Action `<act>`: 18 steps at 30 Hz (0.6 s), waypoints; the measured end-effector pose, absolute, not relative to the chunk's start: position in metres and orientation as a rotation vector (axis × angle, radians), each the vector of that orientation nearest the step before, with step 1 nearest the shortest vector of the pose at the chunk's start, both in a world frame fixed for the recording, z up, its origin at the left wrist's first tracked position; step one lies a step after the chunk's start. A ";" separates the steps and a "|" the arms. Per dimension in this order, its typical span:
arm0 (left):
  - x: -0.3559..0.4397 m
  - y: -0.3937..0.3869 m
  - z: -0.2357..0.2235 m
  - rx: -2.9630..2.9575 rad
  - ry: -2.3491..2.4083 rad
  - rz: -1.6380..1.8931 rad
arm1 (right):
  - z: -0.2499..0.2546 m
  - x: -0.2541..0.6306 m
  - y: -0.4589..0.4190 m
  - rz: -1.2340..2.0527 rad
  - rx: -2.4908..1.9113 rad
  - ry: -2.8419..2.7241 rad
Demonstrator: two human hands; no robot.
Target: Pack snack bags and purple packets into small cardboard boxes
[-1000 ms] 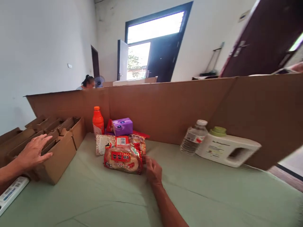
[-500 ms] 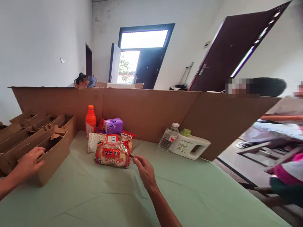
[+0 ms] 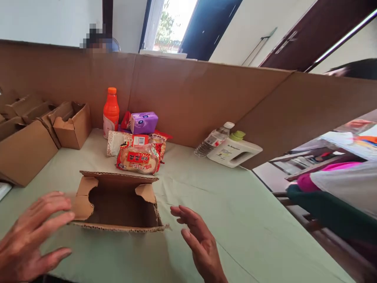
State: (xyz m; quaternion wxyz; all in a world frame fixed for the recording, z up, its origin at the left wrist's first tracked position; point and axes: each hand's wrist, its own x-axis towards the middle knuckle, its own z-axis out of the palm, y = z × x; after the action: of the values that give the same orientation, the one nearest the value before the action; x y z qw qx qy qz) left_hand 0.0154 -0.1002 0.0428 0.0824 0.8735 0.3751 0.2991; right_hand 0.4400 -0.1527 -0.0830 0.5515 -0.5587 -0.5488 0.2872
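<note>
A: Head view. Where was the box?
B: The open box (image 3: 120, 204) sat on the bench (image 3: 250, 220), open side up, long sides running left to right, between the left hand (image 3: 39, 236) and the right hand (image 3: 200, 243).
A: Grip state?
B: Both hands open, gripping nothing. Left had fingers spread at the left end of the box; blur there, couldn't tell if a fingertip touched the flap. Right was half-curled, palm turned inward, just off the right end.
A: Handling?
B: My read: light, walls fairly stiff, end flaps softer and likely to bend. Dry cardboard, so probably not slippery. A hard squeeze could have creased it.
A: Best hold?
B: Low on the two short ends, I'd say, flat palms. Not the flaps or the torn rim; those looked weak.
A: Looks?
B: Plain brown, dark inside. Near rim ragged, corrugated core showing, a frayed tab at the near right corner. Curved cutouts in the flaps at both ends. Far wall stood up with a straighter edge.
A: Around it?
B: Cracker bag (image 3: 137, 159) just behind the far wall, red and clear wrap, resting against other packs. Orange bottle (image 3: 111, 114) and purple pack (image 3: 145, 123) farther back, near the cardboard screen (image 3: 188, 94). Clear bottle (image 3: 212, 143), tilted, beside the white jug (image 3: 232, 154), off to the right. More brown boxes (image 3: 28, 151) to the left.
</note>
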 end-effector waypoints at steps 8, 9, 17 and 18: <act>0.020 -0.091 -0.045 2.139 1.357 0.826 | -0.106 0.406 -0.147 0.874 -1.350 -1.581; 0.029 -0.084 -0.058 2.059 1.324 0.826 | -0.108 0.400 -0.140 0.882 -1.374 -1.605; 0.109 -0.061 -0.092 1.850 1.061 0.872 | -0.127 0.426 -0.152 0.841 -1.668 -1.516; 0.115 -0.064 -0.091 1.861 1.005 0.870 | -0.131 0.433 -0.161 0.811 -1.687 -1.477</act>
State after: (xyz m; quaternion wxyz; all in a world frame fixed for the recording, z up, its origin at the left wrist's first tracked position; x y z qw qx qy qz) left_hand 0.1153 -0.0640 -0.0912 0.4146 0.7405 0.4001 0.3461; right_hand 0.4330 -0.1613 -0.1314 0.3694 -0.6574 -0.5757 0.3160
